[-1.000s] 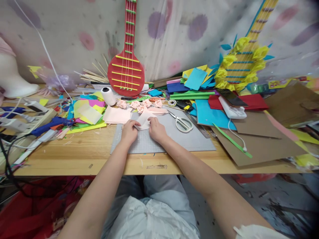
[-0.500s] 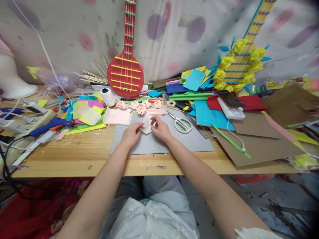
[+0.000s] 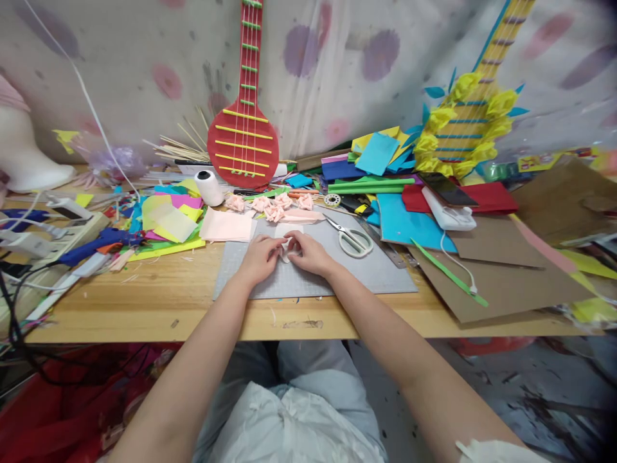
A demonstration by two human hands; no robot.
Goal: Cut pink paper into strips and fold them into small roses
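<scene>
Over the grey cutting mat (image 3: 366, 276), my left hand (image 3: 260, 258) and my right hand (image 3: 311, 254) meet with fingertips nearly touching. Both pinch a piece of pale pink paper (image 3: 290, 227); its far edge shows beyond the fingers. The near part of the sheet looks bent or curled between the fingers, though they hide most of it. Just beyond lie several pink folded-paper flowers (image 3: 274, 211) and a flat pink paper strip (image 3: 308, 217). A stack of pink paper sheets (image 3: 226, 225) rests left of my left hand. Scissors (image 3: 354, 242) lie partly spread right of my right hand.
A white thread spool (image 3: 209, 188) stands before a red paper banjo-like instrument (image 3: 243, 145). Leftward are coloured paper scraps (image 3: 168, 218), a blue glue gun (image 3: 103, 244) and a power strip (image 3: 80, 231). Cardboard sheets (image 3: 491, 283), a phone (image 3: 446, 190) and a yellow flowered instrument (image 3: 460, 132) occupy the right.
My hands have drawn closer together, and the paper, flatter before with its near corner showing, is now bent between the fingers. Scissors and flowers stay where they lay.
</scene>
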